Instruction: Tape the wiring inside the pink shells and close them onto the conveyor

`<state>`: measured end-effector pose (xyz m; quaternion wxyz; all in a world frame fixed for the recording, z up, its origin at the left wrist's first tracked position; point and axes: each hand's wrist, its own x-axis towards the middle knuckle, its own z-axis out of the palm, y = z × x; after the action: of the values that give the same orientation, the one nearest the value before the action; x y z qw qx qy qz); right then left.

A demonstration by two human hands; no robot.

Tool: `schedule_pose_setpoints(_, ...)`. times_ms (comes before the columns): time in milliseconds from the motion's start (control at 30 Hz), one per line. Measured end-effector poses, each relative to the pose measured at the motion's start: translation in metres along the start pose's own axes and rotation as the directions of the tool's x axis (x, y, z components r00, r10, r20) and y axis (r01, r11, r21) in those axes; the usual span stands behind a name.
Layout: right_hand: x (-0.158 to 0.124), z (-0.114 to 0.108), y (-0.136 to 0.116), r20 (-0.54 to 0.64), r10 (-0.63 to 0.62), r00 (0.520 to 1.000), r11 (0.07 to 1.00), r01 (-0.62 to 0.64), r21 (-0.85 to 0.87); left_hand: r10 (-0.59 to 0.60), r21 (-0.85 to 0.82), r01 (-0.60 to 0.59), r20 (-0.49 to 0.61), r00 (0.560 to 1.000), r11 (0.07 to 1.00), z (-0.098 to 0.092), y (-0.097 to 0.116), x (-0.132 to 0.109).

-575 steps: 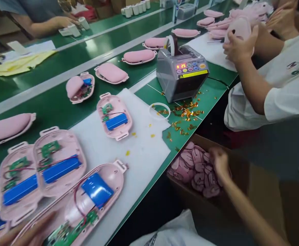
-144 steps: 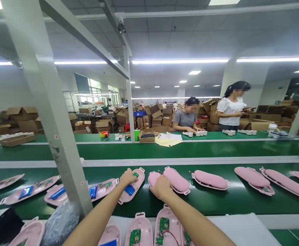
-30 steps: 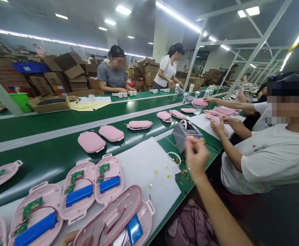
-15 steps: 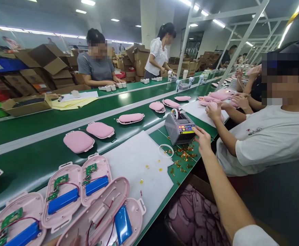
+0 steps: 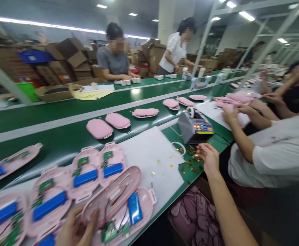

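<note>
My left hand (image 5: 79,225) grips the near end of a pink plastic shell half (image 5: 113,194), tilted up with its inside showing. Thin wires join it to an open lower shell (image 5: 146,201), which carries a blue battery (image 5: 134,208) and a green circuit board (image 5: 113,232). Just in front of the tape dispenser (image 5: 195,128), my right hand (image 5: 210,158) hovers over amber tape scraps (image 5: 190,165). Its fingertips are pinched together; whatever they hold is too small to make out. A white ring (image 5: 178,148) lies left of that hand.
Several open shells with blue batteries (image 5: 49,205) line the left. Closed pink cases (image 5: 99,128) rest on the green belt beyond the white sheet (image 5: 144,147). A box of pink parts (image 5: 193,218) stands below the bench edge. A co-worker's hands (image 5: 231,114) work at the right.
My right hand has drawn back from the dispenser's button panel towards me, and its fingers have come together. The view has swung left, bringing my left hand on the shell half into sight.
</note>
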<state>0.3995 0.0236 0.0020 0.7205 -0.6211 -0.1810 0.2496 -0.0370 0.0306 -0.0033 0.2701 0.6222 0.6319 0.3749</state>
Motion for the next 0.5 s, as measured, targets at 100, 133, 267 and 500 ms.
schedule_pose_setpoints(100,-0.059,0.023,-0.012,0.397,-0.092,0.913,0.981,0.151,-0.12,-0.049,-0.18,0.069,0.115,0.992,0.981,-0.001,0.019,-0.008)
schedule_pose_setpoints(133,-0.078,0.039,-0.019,0.593,-0.143,0.793,0.947,0.284,-0.151,-0.059,-0.229,0.094,0.154,0.986,0.969,-0.001,0.022,-0.009)
schedule_pose_setpoints(267,-0.142,0.122,-0.048,0.981,-0.192,0.028,0.58,0.81,0.091,-0.039,-0.45,0.171,0.288,0.957,0.877,0.0,0.024,-0.007)
schedule_pose_setpoints(500,-0.174,0.186,-0.02,0.94,-0.008,-0.341,-0.044,0.939,0.341,0.018,-0.604,0.2,0.334,0.942,0.772,0.009,0.018,-0.016)
